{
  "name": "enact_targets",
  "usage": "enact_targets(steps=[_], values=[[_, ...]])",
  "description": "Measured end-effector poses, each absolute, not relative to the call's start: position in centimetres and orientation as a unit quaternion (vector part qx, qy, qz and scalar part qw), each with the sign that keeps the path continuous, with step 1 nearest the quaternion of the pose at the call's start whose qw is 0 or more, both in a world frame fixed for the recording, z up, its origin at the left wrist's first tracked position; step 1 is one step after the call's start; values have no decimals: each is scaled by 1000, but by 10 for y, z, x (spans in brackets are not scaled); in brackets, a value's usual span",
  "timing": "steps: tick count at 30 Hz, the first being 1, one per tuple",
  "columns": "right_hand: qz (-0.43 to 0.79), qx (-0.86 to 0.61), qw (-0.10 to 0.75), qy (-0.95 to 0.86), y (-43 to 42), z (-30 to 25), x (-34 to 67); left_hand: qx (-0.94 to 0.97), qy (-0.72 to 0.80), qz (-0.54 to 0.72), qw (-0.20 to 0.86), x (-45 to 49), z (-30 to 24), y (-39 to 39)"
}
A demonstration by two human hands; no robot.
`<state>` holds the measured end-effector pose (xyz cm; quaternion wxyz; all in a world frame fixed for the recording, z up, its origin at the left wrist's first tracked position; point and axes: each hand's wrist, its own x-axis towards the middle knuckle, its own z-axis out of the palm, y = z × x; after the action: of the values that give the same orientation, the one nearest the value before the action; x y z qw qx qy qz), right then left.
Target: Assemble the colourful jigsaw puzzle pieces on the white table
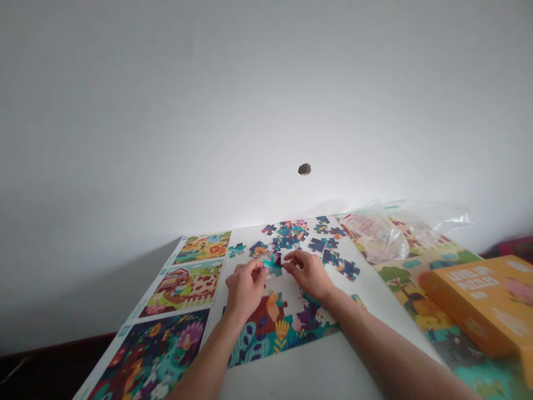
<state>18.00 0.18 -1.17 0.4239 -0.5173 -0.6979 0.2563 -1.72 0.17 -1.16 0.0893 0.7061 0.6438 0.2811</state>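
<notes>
A teal and dark puzzle piece [273, 266] is between my two hands, just beyond the joined part of a jigsaw puzzle [262, 333]. My left hand [247, 286] pinches the left edge of this piece with thumb and forefinger. At its right edge are the curled thumb and forefinger of my right hand [310, 275], closed on it as far as I can see. The joined part shows plants, white rabbits and a brown animal; my right wrist and forearm hide some of it. Loose puzzle pieces [287, 240] lie in a cluster beyond my hands.
Left of the puzzle lies a printed picture sheet [183, 283] with three scenes. At right are an orange puzzle box [487, 305], a crumpled clear plastic bag [378, 233] and more printed sheets [400, 283]. The white wall [266, 111] behind the table has a hole [304, 169].
</notes>
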Motion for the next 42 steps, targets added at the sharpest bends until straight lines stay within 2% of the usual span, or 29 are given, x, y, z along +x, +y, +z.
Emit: enact_targets(steps=[3, 7, 10, 15, 21, 30, 37, 42], values=[[234, -547, 442, -672, 3, -9, 184, 625, 730, 273, 45, -29, -7, 6], [216, -584, 453, -638, 4, -8, 187, 490, 808, 323, 44, -40, -3, 11], [215, -586, 455, -635, 5, -9, 187, 466, 824, 318, 50, -40, -3, 13], [215, -586, 445, -642, 4, -10, 186, 511, 815, 269, 54, -35, -4, 10], [206, -591, 417, -659, 3, -11, 184, 606, 762, 221, -54, -30, -10, 7], [160, -580, 236, -763, -3, -3, 180, 674, 718, 166, -50, -32, -19, 11], [145, -571, 229, -774, 0, -9, 180, 689, 712, 127, -40, -24, -9, 9], [139, -563, 220, -784, -1, -7, 179, 702, 698, 143, -9, -17, 6, 37]])
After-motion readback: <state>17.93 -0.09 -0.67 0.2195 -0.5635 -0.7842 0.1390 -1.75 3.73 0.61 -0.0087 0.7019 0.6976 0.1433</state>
